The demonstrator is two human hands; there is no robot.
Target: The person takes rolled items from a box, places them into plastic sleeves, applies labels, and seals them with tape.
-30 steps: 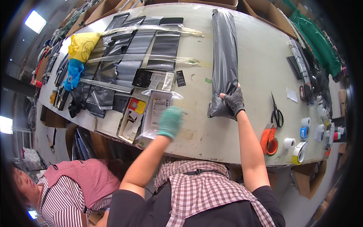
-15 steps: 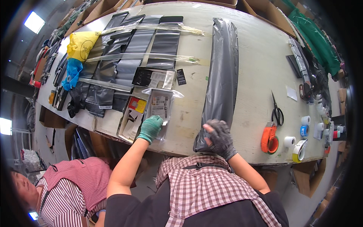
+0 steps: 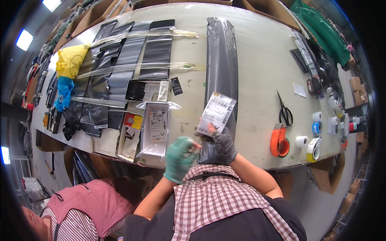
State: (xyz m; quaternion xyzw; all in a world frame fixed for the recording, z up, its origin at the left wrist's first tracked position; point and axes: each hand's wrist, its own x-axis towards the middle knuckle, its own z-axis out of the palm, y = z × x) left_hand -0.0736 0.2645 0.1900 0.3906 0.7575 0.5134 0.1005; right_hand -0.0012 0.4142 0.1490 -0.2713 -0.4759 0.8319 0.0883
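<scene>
Two gloved hands met over the grey poly mailer (image 3: 221, 68). The right hand (image 3: 220, 141) pinched a light, flexible label sheet (image 3: 217, 113) by its lower edge; the left hand (image 3: 179, 156) curled beside it, grip unclear.

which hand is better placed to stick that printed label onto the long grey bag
Right. The right hand already holds the label directly over the grey bag. The left hand sits beside it near the table edge, holding nothing clearly visible.

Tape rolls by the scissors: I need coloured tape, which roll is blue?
The blue roll, between the scissors and the table's right end; the rolls above and below it are white.
</scene>
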